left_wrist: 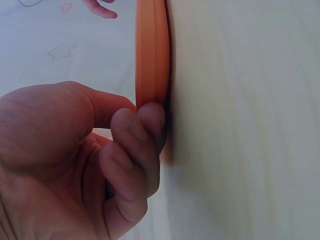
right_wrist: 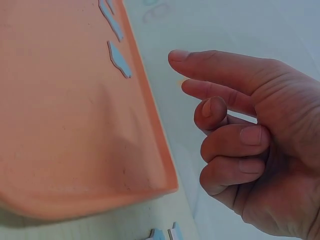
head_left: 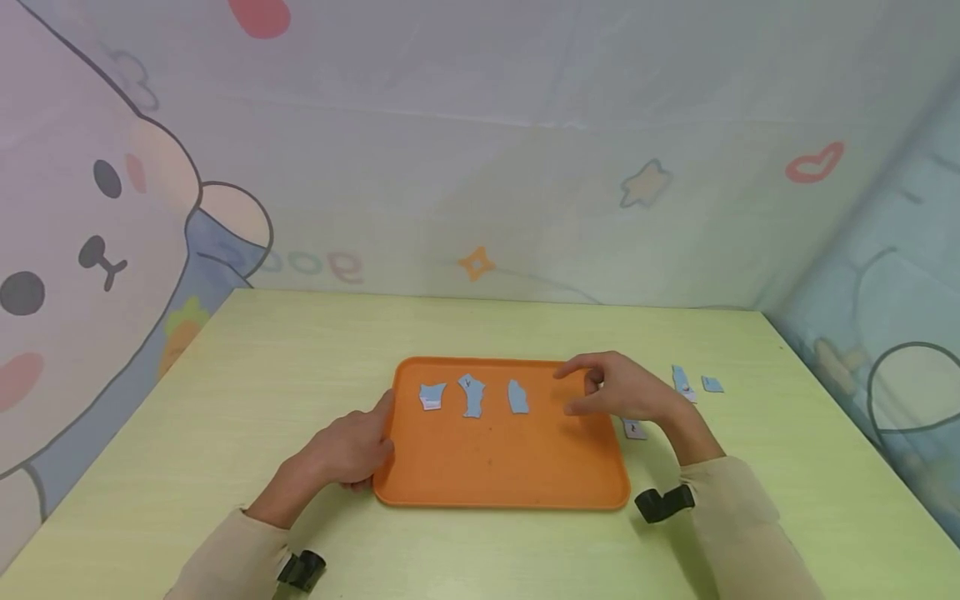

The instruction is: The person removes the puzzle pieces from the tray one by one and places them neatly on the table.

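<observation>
Left hand [head_left: 352,448] pinches orange tray [head_left: 495,471] at its left rim, likely steadying it; right hand [head_left: 626,387] hangs over the right end, thumb and index apart, other fingers curled, gripping nothing; three puzzle pieces [head_left: 473,397] sit spaced along the tray's far side, probably for easy sorting; loose pieces [head_left: 712,384] lie right, on worktop [head_left: 322,350]; all thin, light blue, irregular-edged, some pale-patched.

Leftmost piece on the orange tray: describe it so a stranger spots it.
On the pale yellow-green table lies an orange tray. Its far half holds three blue pieces in a row. The leftmost piece, nearest the left hand, alone of these has a broad pale-pink near edge.
</observation>
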`<act>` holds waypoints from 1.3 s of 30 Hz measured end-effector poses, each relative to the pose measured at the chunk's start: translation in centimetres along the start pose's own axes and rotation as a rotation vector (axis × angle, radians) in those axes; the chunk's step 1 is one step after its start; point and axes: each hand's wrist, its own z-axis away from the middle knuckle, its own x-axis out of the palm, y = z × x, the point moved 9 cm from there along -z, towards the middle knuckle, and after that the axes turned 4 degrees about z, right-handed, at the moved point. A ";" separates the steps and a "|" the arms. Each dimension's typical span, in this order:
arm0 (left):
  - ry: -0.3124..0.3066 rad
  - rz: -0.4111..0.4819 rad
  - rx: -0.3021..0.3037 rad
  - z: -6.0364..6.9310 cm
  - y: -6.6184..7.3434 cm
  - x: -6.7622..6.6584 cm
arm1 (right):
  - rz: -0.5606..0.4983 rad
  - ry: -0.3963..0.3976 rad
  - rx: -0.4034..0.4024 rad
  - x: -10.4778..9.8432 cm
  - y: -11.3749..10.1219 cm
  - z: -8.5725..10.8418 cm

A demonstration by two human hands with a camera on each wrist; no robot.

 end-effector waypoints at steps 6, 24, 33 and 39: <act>-0.005 0.011 0.000 0.0 0.0 0.1 | -0.013 -0.015 -0.021 0.5 -0.3 -0.4; -0.008 0.014 -0.010 -0.1 0.0 0.2 | 0.023 -0.061 -0.018 1.6 -0.6 -1.9; 0.005 0.010 -0.003 -0.2 -0.1 0.0 | 0.036 -0.102 0.001 2.2 -0.9 -2.9; -0.003 0.009 -0.004 -0.1 0.0 0.2 | 0.053 -0.129 0.004 2.7 -0.2 -3.5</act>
